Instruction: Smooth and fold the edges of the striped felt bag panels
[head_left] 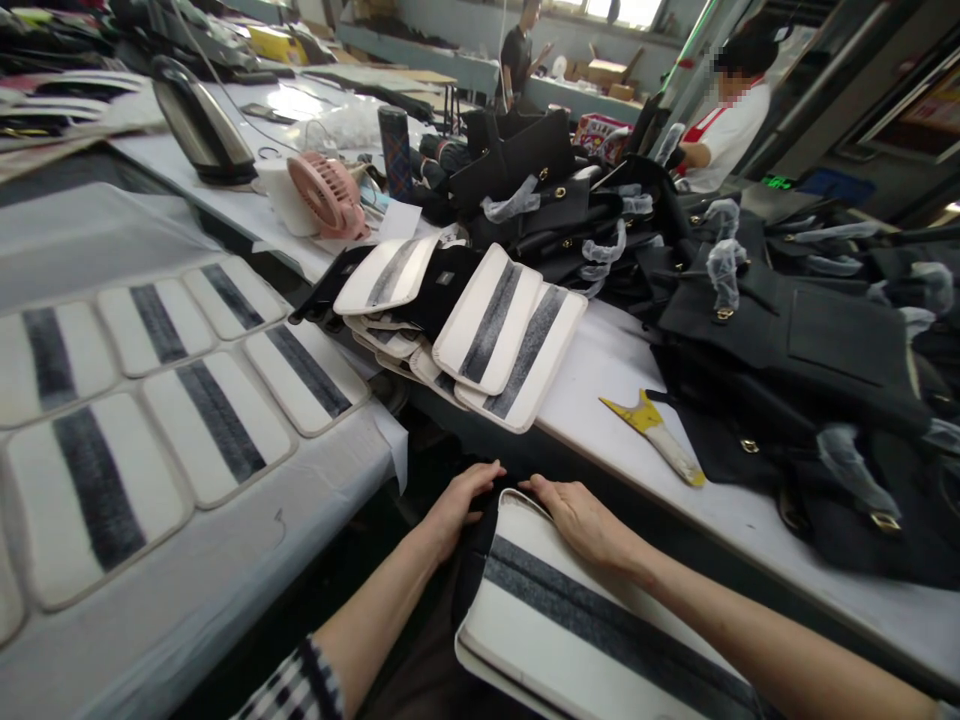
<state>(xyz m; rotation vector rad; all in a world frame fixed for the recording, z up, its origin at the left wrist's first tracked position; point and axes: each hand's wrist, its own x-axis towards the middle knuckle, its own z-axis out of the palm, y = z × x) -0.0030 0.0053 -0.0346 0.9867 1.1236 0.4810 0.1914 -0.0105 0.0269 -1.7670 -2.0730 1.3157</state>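
Note:
In front of me, a white panel with a dark grey stripe (600, 620) lies tilted across my lap, with another layer's edge visible beneath it. My right hand (589, 520) grips its far upper edge, fingers curled around toward a black fabric piece (484, 530). Along the other side of that black fabric is my left hand (457, 505), its fingers bent against it; part of its grip is hidden. Just beyond my hands, a pile of similar white striped panels (480, 325) with black fabric overhangs the table edge.
More striped panels (217, 420) lie in rows on the covered left table (300, 510). The right table (592, 390) bears a yellow-and-white pointed tool (660, 435), heaped black handbags (810, 330), a pink fan (328, 195) and a kettle (199, 125). Two people are farther back.

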